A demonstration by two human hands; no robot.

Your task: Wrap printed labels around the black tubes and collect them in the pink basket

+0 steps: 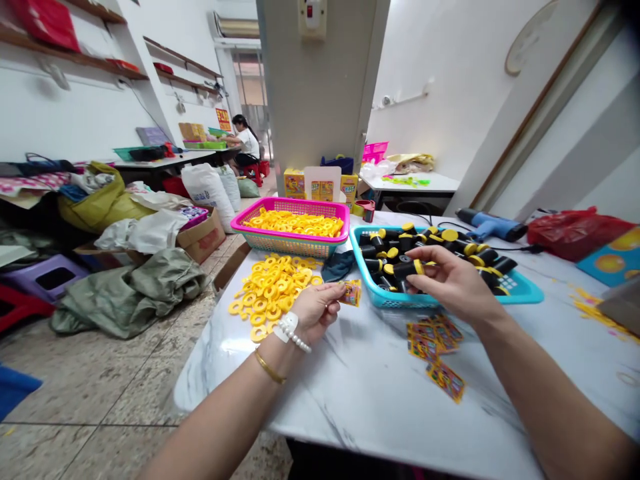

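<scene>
My left hand (316,312) pinches a small printed yellow label (351,293) between thumb and fingertips, above the marble-patterned table (320,393). Over the blue basket (387,298), my right hand (450,280) has its thumb and fingers closed round a black cylinder with a yellow cap (407,269). Many similar black cylinders (485,255) with yellow ends fill that basket. A loose group of printed labels (435,340) lies on the table below the right hand. Left of my left hand spreads a heap of yellow plastic rings (275,287).
A pink-rimmed basket (290,202) full of yellow pieces stands behind the rings. To the right lie a blue heat gun (493,225) and a red plastic bag (575,233). Boxes and sacks (135,293) crowd the floor at left. Another person (247,142) sits at a far table.
</scene>
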